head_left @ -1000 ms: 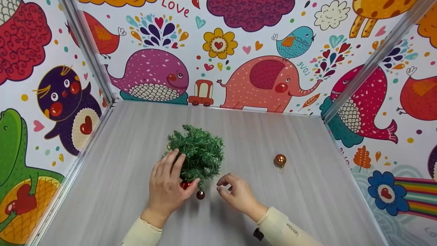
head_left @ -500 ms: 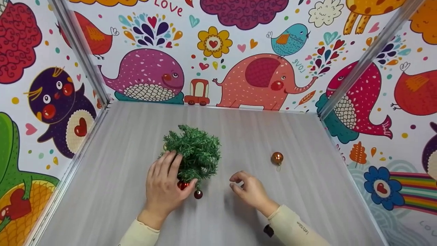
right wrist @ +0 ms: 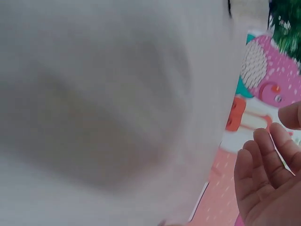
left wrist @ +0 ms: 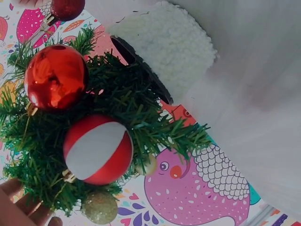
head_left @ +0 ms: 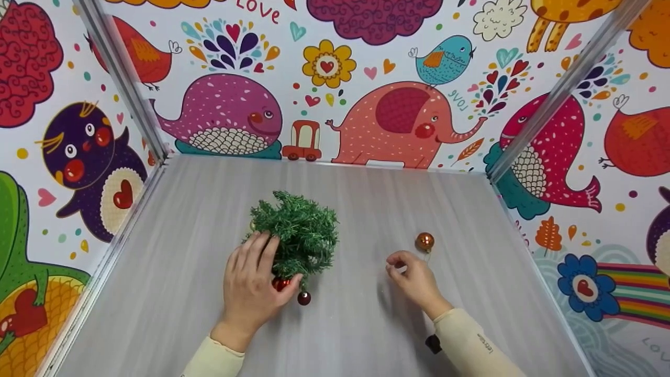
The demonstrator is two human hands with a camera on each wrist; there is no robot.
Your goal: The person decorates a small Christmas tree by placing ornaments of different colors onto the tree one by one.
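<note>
A small artificial Christmas tree (head_left: 301,230) stands left of centre on the table. My left hand (head_left: 256,277) rests on its left side, fingers extended over the branches and thumb beside a shiny red bauble (left wrist: 56,77). A dark red bauble (head_left: 304,298) hangs from the front branch. In the left wrist view, a red-and-white bauble (left wrist: 99,149) and a gold glitter bauble (left wrist: 99,207) also hang among the branches. To the right, a copper-coloured bauble (head_left: 424,241) with a thin hanging loop lies on the table. My right hand (head_left: 416,280), loosely curled and holding nothing, is just below and left of it.
The grey wood-grain table (head_left: 356,209) is enclosed by cartoon-printed panels (head_left: 361,104) at the back and both sides. Metal posts (head_left: 125,78) stand at the back corners. The tree has a white fluffy base (left wrist: 174,52), visible in the left wrist view.
My right hand has moved right, away from the tree and towards the copper-coloured bauble. My left hand has kept its place on the tree. The head view has shifted slightly.
</note>
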